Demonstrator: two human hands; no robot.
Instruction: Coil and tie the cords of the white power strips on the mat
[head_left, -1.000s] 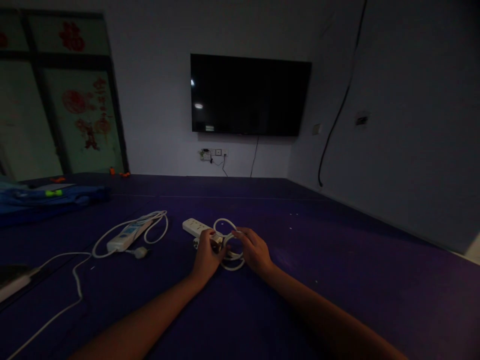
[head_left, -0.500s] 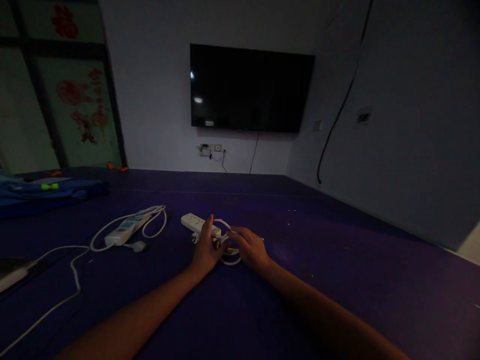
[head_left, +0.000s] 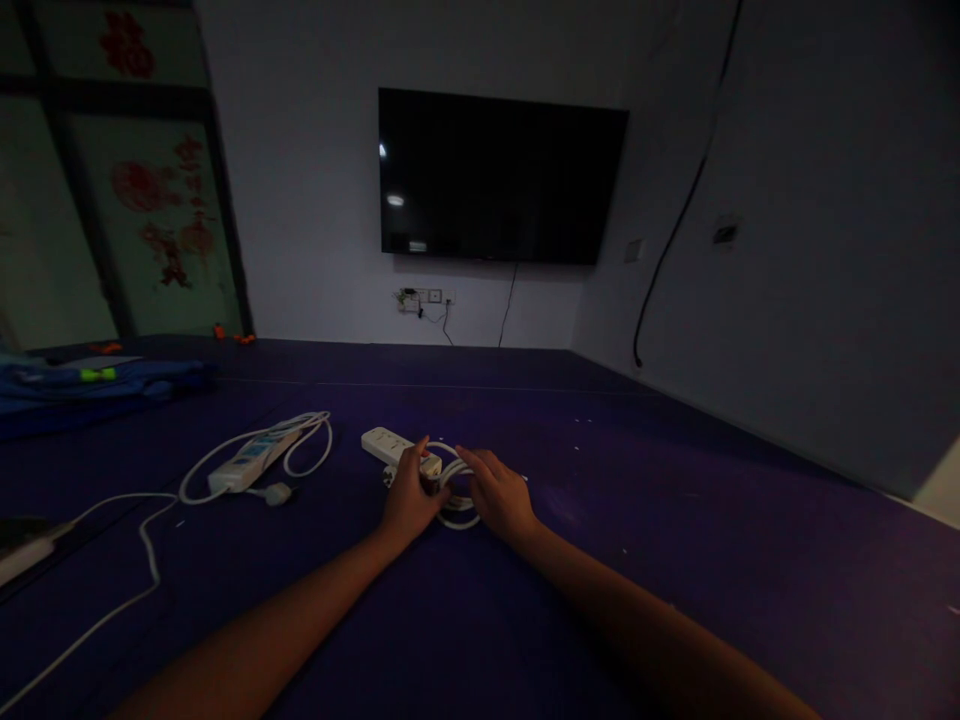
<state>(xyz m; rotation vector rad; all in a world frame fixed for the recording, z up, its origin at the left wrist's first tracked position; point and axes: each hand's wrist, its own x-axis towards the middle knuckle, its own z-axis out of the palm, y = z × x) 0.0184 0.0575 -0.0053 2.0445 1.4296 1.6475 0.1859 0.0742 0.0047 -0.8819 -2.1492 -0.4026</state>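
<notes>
Power strip [head_left: 385, 441]: was gripped at its near end by the left hand [head_left: 407, 500], mostly beyond it.
White cable [head_left: 459, 524]: was coiled between, held by the right hand [head_left: 501, 495].

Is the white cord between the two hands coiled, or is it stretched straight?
Coiled: the white cord curves in loops between the left hand and right hand.

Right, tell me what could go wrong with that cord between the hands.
The white cord lies in loops between the left hand and the right hand; it could spring open if let go. The plug beside the left hand might snag a loop. A tug could shift the power strip by that hand.
</notes>
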